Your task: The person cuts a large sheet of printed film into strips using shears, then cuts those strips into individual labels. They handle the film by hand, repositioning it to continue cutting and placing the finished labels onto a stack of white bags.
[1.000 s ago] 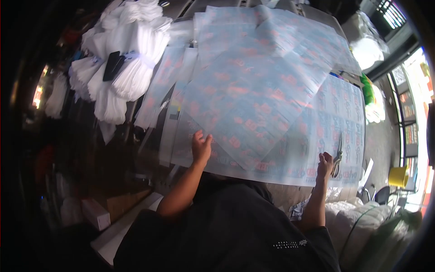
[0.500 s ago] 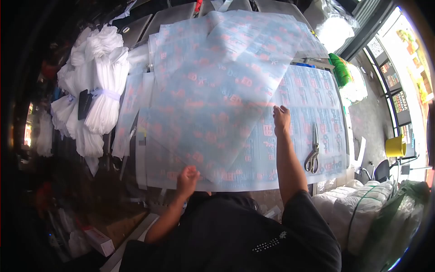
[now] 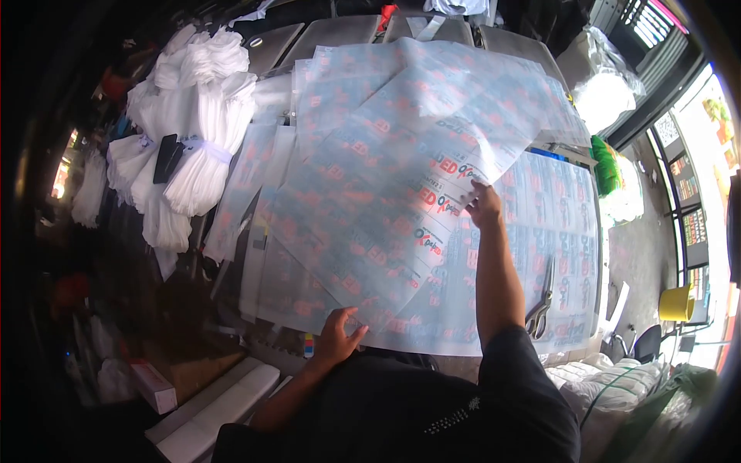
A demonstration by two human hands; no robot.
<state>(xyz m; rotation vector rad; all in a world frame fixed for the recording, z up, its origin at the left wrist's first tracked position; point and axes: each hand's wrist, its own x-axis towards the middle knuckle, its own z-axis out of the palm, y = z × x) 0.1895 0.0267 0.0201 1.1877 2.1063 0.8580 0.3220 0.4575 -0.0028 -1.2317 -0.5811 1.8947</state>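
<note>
A thin translucent sheet printed with red and green lettering (image 3: 386,208) lies askew over flatter printed sheets (image 3: 525,231) on the table. My right hand (image 3: 485,204) is at the sheet's right edge, fingers bent around that edge. At the near edge of the sheets is my left hand (image 3: 340,338), its thumb and fingers apart, with nothing seen between them. Metal scissors (image 3: 543,305) rest on the sheets to the right of my right forearm.
Tied bundles of white material (image 3: 202,154) hang at the left. A yellow bucket (image 3: 676,303) stands at the right. Wrapped white bales (image 3: 617,390) lie at the lower right, and a small box (image 3: 154,387) at the lower left.
The view has shifted, so the table appears lower and further right. My left hand has opened from a closed shape. The sheet's lettering shows more sharply beside my right hand.
</note>
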